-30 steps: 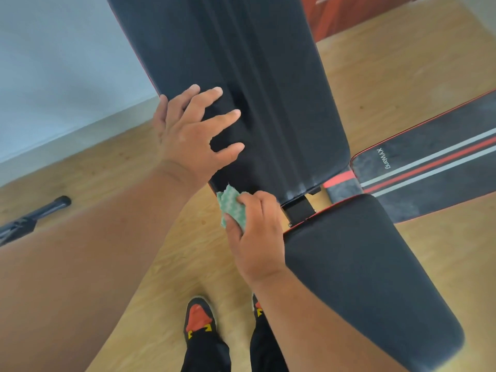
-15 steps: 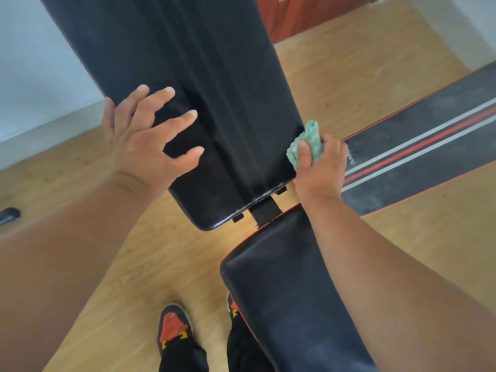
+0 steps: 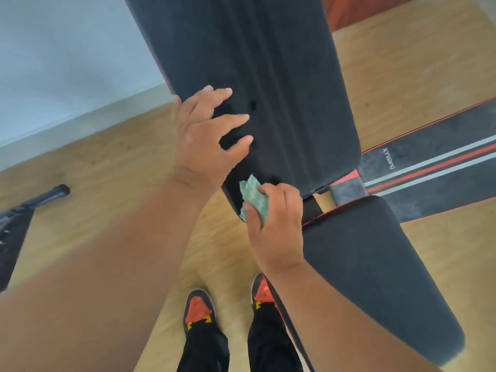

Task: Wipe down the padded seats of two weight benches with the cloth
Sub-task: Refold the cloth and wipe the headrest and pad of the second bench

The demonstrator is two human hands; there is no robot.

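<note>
A: Two benches in frame, only one being worked. Right hand point(image 3: 276, 224) has the green cloth point(image 3: 253, 200) bunched between thumb and curled fingers, pressed on the lower-left corner of the long back pad point(image 3: 268, 89), centre of frame. Left hand point(image 3: 206, 135) lies on the same pad, fingers spread and straight, gripping nothing. Looks like it's bracing the pad, imo.

B: Progress?

A: Can't put a figure on it. Cloth is at the bottom edge of the back pad, so I'd guess that pad is mid-wipe or near its end. No wet streak or clean/dirty line visible, so nothing proves which parts are done. Seat pad point(image 3: 375, 264), lower right, just below the hinge gap, shows no hand or cloth on it. Judgement: prob still to do.

B: 2nd bench?

A: Striped bench point(image 3: 442, 167) at the right edge, flat, red and white stripes, some lettering. Its surface looks dusty/mottled near the lettering, so I'd call it untouched, but that's a guess from texture only.

B: What can't you see?

A: Plenty. Top of the back pad cut off at the upper edge. Striped bench runs out of frame on the right, its seat end not visible. Most of the cloth is hidden in the right hand, so its size is unknown. Frame and legs of both benches are hidden apart from the bracket at the hinge. Dark bar point(image 3: 40, 200) at left edge, on the wood floor point(image 3: 107, 162): can't tell what it belongs to. Shoes point(image 3: 198, 310) bottom centre.
</note>
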